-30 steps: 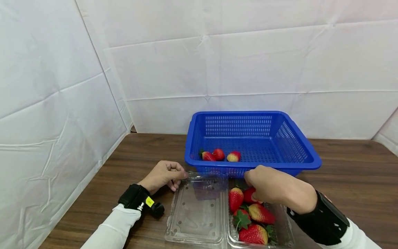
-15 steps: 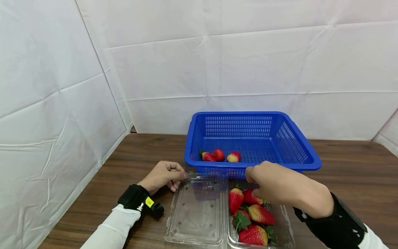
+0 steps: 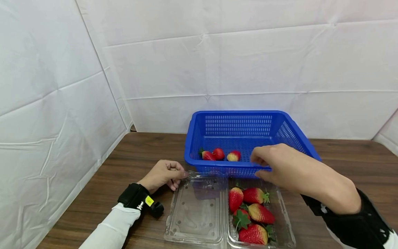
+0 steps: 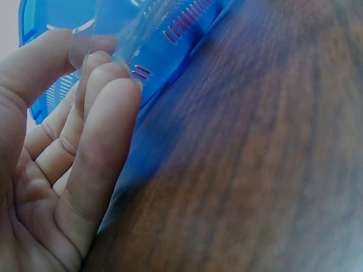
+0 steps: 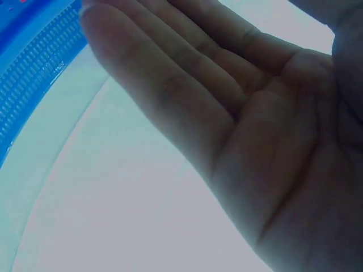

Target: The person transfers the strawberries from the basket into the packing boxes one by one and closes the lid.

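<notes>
The left hand (image 3: 163, 175) pinches the far-left corner of the clear clamshell lid (image 3: 199, 214), which lies open. Three strawberries (image 3: 218, 154) sit by the near wall of the blue basket (image 3: 214, 165). In the clamshell tray (image 3: 284, 223), the upper-right strawberry (image 3: 253, 196) has just been released; that placement looks done. Room remains along the tray's right wall. The right hand (image 3: 286, 167), fingers loose and unladen, has risen to the basket's near rim, an edge to clear.
</notes>
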### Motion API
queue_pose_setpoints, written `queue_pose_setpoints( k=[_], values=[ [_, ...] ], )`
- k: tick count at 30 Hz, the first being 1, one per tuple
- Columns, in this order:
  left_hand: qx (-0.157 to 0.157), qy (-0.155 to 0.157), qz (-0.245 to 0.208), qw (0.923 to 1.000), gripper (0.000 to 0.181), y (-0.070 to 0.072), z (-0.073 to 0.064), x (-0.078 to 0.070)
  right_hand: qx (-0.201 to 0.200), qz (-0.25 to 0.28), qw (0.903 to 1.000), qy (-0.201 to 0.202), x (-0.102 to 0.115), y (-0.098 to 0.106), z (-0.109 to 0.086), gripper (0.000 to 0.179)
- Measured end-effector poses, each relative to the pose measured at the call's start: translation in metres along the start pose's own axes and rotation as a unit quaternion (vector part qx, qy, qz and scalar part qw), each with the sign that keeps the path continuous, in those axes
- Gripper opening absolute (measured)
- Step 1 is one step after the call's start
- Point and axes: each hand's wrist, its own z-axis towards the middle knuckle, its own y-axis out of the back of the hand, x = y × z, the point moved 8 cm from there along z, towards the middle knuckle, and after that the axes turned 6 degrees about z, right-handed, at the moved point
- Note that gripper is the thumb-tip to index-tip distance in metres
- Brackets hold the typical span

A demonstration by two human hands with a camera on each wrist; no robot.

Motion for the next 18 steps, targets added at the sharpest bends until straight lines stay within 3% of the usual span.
queue_pose_setpoints(
  k=[6, 18],
  values=[
    [0.001, 0.0, -0.003, 1.0, 0.009, 0.0, 0.0, 0.0, -0.049, -0.013, 0.9985, 0.022, 0.003, 0.008, 0.008, 0.026],
    [-0.001, 0.01, -0.002, 0.9999, 0.01, 0.0, 0.0, 0.002, -0.093, -0.031, 0.9944, 0.039, -0.001, 0.005, 0.022, 0.024]
  ],
)
